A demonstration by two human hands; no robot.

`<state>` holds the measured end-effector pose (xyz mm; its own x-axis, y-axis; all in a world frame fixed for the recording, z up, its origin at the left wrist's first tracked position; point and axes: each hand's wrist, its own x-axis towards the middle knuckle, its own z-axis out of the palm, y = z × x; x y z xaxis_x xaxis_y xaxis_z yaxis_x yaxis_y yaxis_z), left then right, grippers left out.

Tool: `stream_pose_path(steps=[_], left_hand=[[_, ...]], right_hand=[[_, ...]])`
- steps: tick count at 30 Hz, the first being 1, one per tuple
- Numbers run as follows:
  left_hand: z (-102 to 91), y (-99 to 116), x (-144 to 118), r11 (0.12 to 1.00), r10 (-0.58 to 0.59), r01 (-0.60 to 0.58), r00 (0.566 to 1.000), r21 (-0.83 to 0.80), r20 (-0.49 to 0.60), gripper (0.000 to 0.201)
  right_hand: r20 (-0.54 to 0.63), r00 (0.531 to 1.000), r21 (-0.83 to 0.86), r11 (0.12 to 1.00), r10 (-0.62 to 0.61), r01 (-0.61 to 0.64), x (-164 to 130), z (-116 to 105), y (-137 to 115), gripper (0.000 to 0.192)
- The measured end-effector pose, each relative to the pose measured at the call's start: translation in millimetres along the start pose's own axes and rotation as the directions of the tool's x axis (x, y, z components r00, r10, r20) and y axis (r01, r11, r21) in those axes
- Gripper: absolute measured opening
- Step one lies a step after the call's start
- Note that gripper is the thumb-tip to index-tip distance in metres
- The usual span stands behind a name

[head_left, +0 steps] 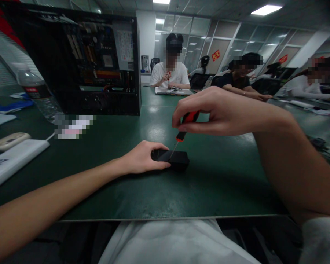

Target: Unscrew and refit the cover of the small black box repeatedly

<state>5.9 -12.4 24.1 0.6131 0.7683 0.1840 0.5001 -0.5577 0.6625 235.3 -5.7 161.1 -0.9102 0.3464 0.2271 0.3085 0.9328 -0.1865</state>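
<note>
Left hand lies flat on the green table, fingers closed round the small black box to pin it. Right hand pinches the red-handled screwdriver, tip down on the box top; advisable to keep the shaft upright and the pressure steady

Ceiling panels are lighting the room dimly; glare is pooling on the green table. Edges are bowing heavily. Faces and one label are showing pixelated.
</note>
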Motion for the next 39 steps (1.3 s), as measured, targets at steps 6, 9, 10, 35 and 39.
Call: stream_pose_path(steps=[6, 9, 10, 35, 39], left_hand=[[0.3, -1, 0, 1.0, -0.004, 0.004, 1.0, -0.007, 0.002, 0.043], [0.9, -2, -1, 1.0, 0.016, -0.016, 1.0, -0.015, 0.004, 0.041], [1.4, -2, -1, 0.999, 0.033, -0.033, 0.999, -0.02, 0.005, 0.039], [23.6, 7, 11, 0.993, 0.103, -0.108, 0.989, -0.044, -0.108, 0.034], [23.5, 7, 11, 0.993, 0.113, -0.117, 0.988, -0.034, -0.105, 0.033]], right_hand=[[-0.007, 1.0, 0.022, 0.999, -0.03, 0.03, 0, 2, 0, 0.029], [0.042, 0.997, 0.031, 0.998, -0.059, 0.058, -2, 0, -3, 0.03], [0.054, 0.997, 0.031, 0.998, -0.06, 0.059, -2, -1, -5, 0.029], [0.143, 0.977, -0.129, 0.982, 0.155, -0.137, -15, -19, 6, 0.015], [0.151, 0.974, -0.133, 0.98, 0.171, -0.151, -17, -20, 7, 0.015]])
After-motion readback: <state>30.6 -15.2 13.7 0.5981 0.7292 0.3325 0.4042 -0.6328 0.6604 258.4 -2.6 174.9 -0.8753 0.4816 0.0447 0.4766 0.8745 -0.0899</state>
